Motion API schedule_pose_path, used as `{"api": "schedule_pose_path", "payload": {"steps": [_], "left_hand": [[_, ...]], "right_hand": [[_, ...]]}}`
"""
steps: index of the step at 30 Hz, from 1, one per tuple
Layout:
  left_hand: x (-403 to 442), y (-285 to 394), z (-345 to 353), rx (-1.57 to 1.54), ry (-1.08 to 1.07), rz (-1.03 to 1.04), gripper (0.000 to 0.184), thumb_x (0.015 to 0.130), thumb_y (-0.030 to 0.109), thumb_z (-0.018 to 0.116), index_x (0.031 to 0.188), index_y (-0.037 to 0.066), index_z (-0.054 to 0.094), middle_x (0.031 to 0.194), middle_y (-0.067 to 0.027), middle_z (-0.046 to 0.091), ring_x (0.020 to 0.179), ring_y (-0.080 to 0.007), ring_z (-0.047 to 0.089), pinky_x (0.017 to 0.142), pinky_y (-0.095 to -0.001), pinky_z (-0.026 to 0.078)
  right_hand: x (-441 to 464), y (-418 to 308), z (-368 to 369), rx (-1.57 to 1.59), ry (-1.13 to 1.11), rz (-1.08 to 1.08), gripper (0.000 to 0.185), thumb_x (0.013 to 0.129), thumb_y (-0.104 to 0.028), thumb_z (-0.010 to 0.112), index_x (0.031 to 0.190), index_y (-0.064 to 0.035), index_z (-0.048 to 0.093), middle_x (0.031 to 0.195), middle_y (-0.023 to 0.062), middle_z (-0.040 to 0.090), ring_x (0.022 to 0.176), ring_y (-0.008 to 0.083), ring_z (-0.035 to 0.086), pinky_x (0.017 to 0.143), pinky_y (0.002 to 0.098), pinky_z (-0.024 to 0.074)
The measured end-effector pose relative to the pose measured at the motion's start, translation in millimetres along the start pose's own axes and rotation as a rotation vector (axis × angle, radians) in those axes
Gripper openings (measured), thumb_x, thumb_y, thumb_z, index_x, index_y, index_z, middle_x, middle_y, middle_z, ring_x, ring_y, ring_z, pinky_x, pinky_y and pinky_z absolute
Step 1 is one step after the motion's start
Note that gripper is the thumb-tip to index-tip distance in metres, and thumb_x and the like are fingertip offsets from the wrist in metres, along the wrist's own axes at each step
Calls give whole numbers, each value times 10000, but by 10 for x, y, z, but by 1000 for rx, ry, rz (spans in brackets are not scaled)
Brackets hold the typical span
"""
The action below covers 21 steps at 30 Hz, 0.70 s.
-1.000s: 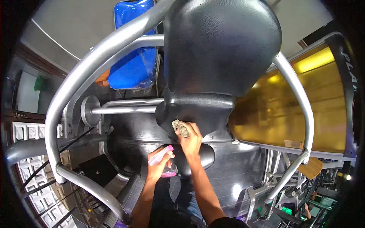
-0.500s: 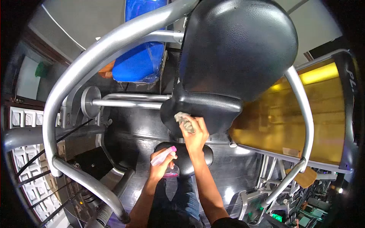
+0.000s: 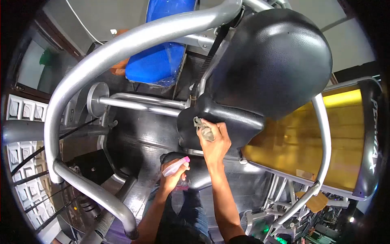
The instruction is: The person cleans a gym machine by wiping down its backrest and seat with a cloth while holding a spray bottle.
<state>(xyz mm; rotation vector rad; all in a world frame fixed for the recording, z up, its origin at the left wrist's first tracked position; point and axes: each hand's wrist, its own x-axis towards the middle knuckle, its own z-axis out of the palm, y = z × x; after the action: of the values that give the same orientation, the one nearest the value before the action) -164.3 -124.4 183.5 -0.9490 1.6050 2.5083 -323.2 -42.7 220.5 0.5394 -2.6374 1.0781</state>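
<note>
Backrest pad (image 3: 276,61) and right hand (image 3: 217,148) have both shifted toward 3 o'clock in the view since the earlier frame; the left hand (image 3: 170,181) is nearly unchanged. Positions below are relative to the view centre.

- Silver frame tube (image 3: 51,126): curves from 12 o'clock through 9 to 7.
- Yellow panel (image 3: 308,134): 3 o'clock, behind the backrest pad.
- Backrest pad: 2 o'clock, adjoining the seat pad (image 3: 241,122).
- Blue pad (image 3: 152,67): 11 o'clock, beyond the tube.
- Seat pad: just off centre toward 3 o'clock.
- Right hand: 5 o'clock, fingers bent around a crumpled cloth (image 3: 207,133) over the seat pad's near-left area.
- Left hand: 7 o'clock, closed around a spray bottle (image 3: 174,167), its pink tip toward 1 o'clock.

Current step, as judged: cloth applied to the seat pad. Contact pressure cannot be determined. A further stroke would call for cloth kept between fingertips and surface, light even pressure, and the bottle held clear of the working hand.
</note>
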Motion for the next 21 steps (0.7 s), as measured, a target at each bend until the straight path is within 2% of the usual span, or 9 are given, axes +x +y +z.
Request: {"api": "schedule_pose_path", "payload": {"steps": [3, 6, 8, 10, 12, 14, 18, 20, 21], "left_hand": [[1, 73, 3, -3, 11, 3, 208, 927, 174, 663, 969, -29, 685, 766, -57, 683, 530, -74, 580, 491, -227, 472], [-3, 109, -8, -15, 28, -7, 198, 925, 163, 657, 960, -29, 688, 756, -54, 679, 527, -72, 574, 488, -228, 465], [0, 142, -61, -34, 52, -2, 192, 924, 160, 655, 955, -27, 689, 751, -54, 678, 525, -71, 571, 486, -229, 460], [-11, 172, -83, -77, 63, -6, 184, 921, 162, 660, 933, -19, 691, 749, -53, 677, 521, -70, 565, 482, -231, 454], [12, 90, -141, -61, 59, 1, 196, 915, 184, 673, 920, -12, 691, 748, -50, 676, 519, -73, 564, 480, -232, 447], [33, 54, -174, -18, 32, -5, 220, 907, 208, 686, 908, -12, 691, 747, -52, 676, 519, -78, 566, 480, -231, 447], [37, 54, -156, -45, 48, 42, 247, 903, 233, 695, 882, -13, 691, 731, -54, 671, 513, -83, 571, 477, -231, 447], [46, 53, -142, -12, 69, 12, 267, 902, 249, 700, 861, -14, 692, 715, -54, 665, 507, -82, 569, 477, -232, 456], [54, 71, -131, -14, 72, 10, 267, 902, 249, 700, 861, -14, 692, 715, -54, 665, 507, -82, 569, 477, -232, 456]], "right_hand": [[-188, 102, 139, -76, -128, -100, 368, 664, -96, 816, 994, -232, 729, 832, -16, 568, 802, 201, 621, 644, 375, 532], [-469, 286, 382, -202, -378, -160, 448, 658, -32, 792, 1047, -247, 730, 879, 0, 599, 808, 235, 638, 695, 381, 538], [-591, 277, 461, -218, -482, -84, 383, 711, -67, 746, 1058, -228, 718, 910, 17, 598, 865, 276, 653, 724, 429, 553], [-483, 108, 371, -129, -512, -19, 347, 711, -102, 752, 1042, -201, 716, 925, 29, 604, 887, 283, 658, 736, 434, 556], [-249, -125, 236, -114, -484, -86, 343, 702, -112, 761, 1034, -185, 716, 929, 32, 611, 887, 286, 661, 742, 426, 554], [85, -336, 89, -83, -542, -221, 333, 721, -132, 760, 1043, -136, 674, 1085, 81, 556, 1000, 322, 587, 796, 440, 540], [659, -636, 19, -196, -676, -440, 287, 747, -93, 719, 1022, -70, 640, 1155, 117, 521, 1087, 395, 509, 841, 458, 526], [765, -700, 186, -331, -718, -453, 278, 742, -63, 715, 1014, -39, 667, 1178, 124, 523, 1106, 372, 527, 849, 457, 537], [781, -695, 311, -546, -807, -415, 261, 755, -67, 714, 1014, -42, 689, 1199, 120, 525, 1120, 355, 537, 849, 435, 546]]}}
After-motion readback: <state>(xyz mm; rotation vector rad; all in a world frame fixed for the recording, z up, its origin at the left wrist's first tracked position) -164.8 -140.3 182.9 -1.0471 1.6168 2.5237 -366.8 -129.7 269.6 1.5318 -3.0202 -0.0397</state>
